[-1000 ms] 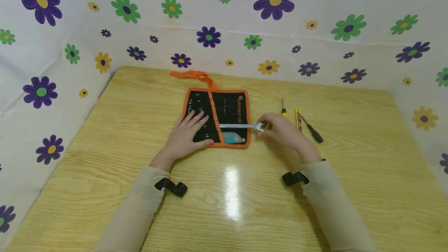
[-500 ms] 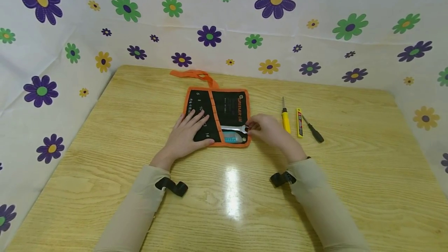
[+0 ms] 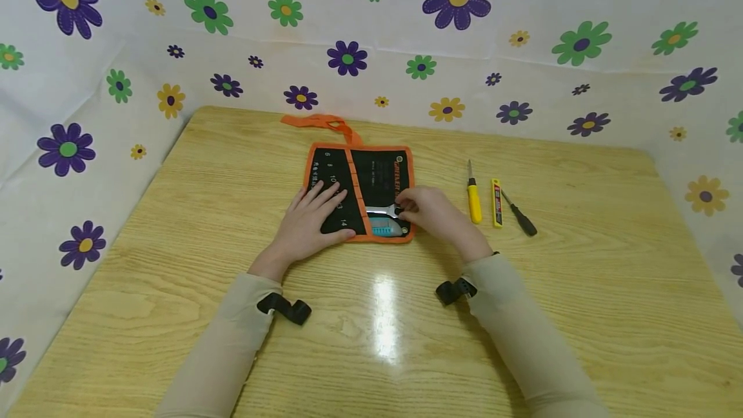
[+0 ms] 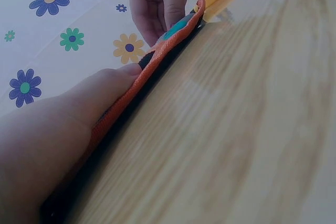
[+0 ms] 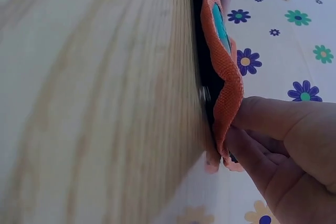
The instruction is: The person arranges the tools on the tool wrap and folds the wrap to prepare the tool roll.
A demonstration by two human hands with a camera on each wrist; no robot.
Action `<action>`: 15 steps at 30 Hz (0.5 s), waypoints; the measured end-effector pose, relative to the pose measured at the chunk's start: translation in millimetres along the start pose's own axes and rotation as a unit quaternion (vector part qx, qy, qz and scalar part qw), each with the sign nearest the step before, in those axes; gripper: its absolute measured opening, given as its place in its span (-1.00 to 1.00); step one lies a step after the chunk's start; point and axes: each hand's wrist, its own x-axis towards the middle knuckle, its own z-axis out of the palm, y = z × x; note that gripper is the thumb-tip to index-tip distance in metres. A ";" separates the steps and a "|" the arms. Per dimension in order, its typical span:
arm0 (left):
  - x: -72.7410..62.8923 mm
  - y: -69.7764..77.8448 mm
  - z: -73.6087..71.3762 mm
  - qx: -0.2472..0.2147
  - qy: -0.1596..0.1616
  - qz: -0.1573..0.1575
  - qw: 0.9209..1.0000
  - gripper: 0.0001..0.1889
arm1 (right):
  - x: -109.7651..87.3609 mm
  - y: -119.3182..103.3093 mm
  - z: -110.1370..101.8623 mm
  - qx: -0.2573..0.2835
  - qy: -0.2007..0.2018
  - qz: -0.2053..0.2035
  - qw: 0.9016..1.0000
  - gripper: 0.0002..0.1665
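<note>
A black tool pouch (image 3: 377, 169) with orange edging lies unrolled on the wooden table. My left hand (image 3: 307, 221) rests flat on its numbered pocket side, fingers spread. With thumb and fingertips my right hand (image 3: 432, 211) pinches the outer end of a silver wrench (image 3: 380, 211), whose other end is hidden inside a pocket. Just below the wrench, a teal utility knife (image 3: 386, 227) sits partly in the pouch's lowest pocket. In the right wrist view the pouch's orange edge (image 5: 228, 85) covers the wrench, and the right fingers (image 5: 262, 166) are right behind that edge.
Right of the pouch lie a yellow-handled screwdriver (image 3: 474, 204), a slim yellow case (image 3: 496, 204) and a black-handled screwdriver (image 3: 524, 220). An orange tie strap (image 3: 316, 122) trails from the pouch's far edge. Flowered cloth (image 3: 371, 31) hangs behind the wooden table (image 3: 371, 315).
My right hand has moved left, sliding the wrench deeper into its pocket; its end now lies within the pouch's edge. The yellow screwdriver has come into full view. My left hand stays put.
</note>
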 end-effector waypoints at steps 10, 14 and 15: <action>1.3 1.4 -1.1 -0.002 -0.006 -0.001 1.000 -0.10 | 4.4 0.4 -1.6 0.011 -0.006 -0.005 1.000 -0.70; 2.0 2.4 -1.1 -0.001 -0.009 0.000 1.000 -0.10 | 3.9 0.5 -2.2 0.018 -0.008 -0.003 1.000 -0.69; 2.0 2.6 -1.1 0.001 -0.009 -0.001 1.000 -0.10 | 3.9 0.3 -2.1 0.018 -0.009 -0.002 1.000 -0.69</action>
